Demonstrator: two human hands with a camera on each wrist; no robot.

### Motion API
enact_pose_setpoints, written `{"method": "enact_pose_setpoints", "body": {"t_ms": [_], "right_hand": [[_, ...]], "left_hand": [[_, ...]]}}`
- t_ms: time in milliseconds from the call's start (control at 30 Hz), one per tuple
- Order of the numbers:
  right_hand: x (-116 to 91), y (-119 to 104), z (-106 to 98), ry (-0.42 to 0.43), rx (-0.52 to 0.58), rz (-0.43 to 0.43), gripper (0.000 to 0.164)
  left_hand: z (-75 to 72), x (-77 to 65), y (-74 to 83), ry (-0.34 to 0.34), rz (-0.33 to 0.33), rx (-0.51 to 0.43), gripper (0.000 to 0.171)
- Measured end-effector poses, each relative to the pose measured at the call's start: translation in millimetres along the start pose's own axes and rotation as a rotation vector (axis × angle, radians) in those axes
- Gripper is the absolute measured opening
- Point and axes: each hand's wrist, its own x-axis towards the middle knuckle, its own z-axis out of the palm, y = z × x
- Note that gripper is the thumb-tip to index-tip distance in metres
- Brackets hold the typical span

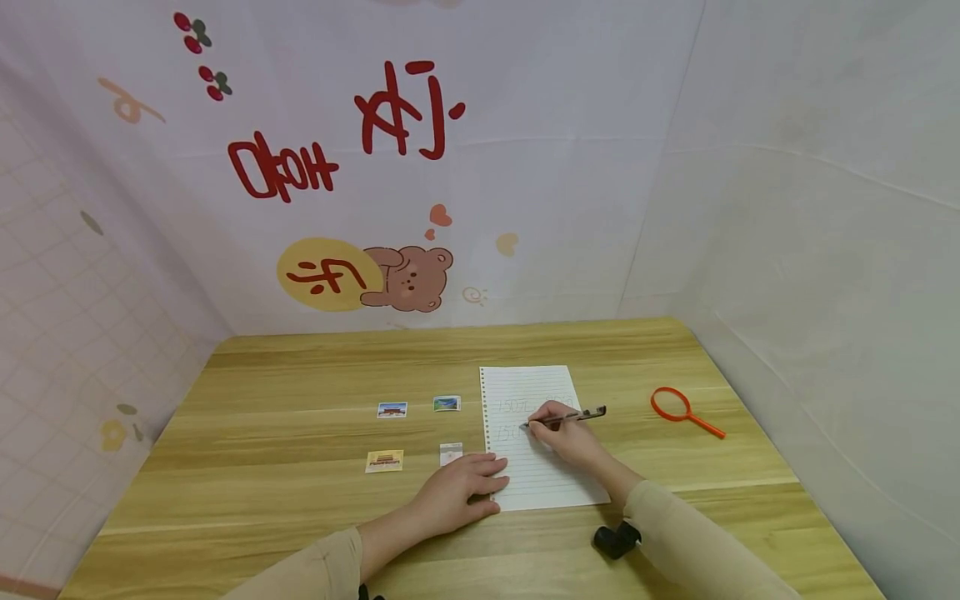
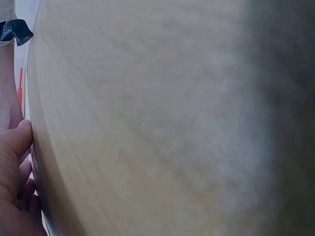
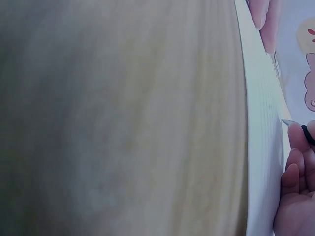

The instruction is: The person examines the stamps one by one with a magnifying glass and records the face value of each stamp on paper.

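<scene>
A lined sheet of paper (image 1: 547, 479) with punched holes down its left side lies on the wooden table. My right hand (image 1: 568, 437) pinches a pen (image 1: 585, 414), its tip at the paper beside handwritten figures that read "150". More handwriting runs along a line above, partly covered by the hand. Spread fingers of my left hand (image 1: 461, 493) rest on the sheet's lower left edge. In the right wrist view the right hand (image 3: 300, 182) shows curled fingers near the paper (image 3: 263, 147). The left wrist view catches the left hand (image 2: 15, 167) at its left edge.
Left of the paper lie small picture cards: a blue-sky one (image 1: 392, 410), a green landscape (image 1: 447, 403), a yellow one (image 1: 384, 461) and a grey one (image 1: 451, 452) close to the left hand. A red-orange magnifying glass (image 1: 686, 412) lies at the right. Fabric walls surround the table (image 1: 300, 375).
</scene>
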Motion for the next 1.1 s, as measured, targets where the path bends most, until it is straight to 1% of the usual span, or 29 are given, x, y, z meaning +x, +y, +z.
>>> {"method": "enact_pose_setpoints", "body": {"t_ms": [233, 367, 667, 800, 933, 1100], "right_hand": [[1.0, -0.4, 2.2, 0.01, 0.027, 0.013, 0.008], [0.8, -0.4, 2.1, 0.019, 0.041, 0.042, 0.009], [-2.3, -0.2, -5.9, 0.042, 0.054, 0.062, 0.007], [-4.2, 1.5, -9.4, 0.052, 0.068, 0.075, 0.009], [-5.2, 3.3, -10.0, 0.054, 0.07, 0.067, 0.011], [-4.6, 6.0, -8.6, 0.05, 0.066, 0.083, 0.009]], "left_hand": [[0.7, 0.1, -0.2, 0.008, 0.005, -0.001, 0.042], [0.9, 0.3, -0.4, 0.004, 0.006, -0.005, 0.042], [-0.6, 0.3, -0.9, 0.004, 0.003, 0.001, 0.041], [-1.1, 0.5, -0.6, 0.003, 0.001, 0.002, 0.041], [-1.7, 0.6, -0.3, 0.011, 0.008, -0.001, 0.041], [-2.0, 0.8, 0.0, 0.016, 0.018, 0.001, 0.041]]}}
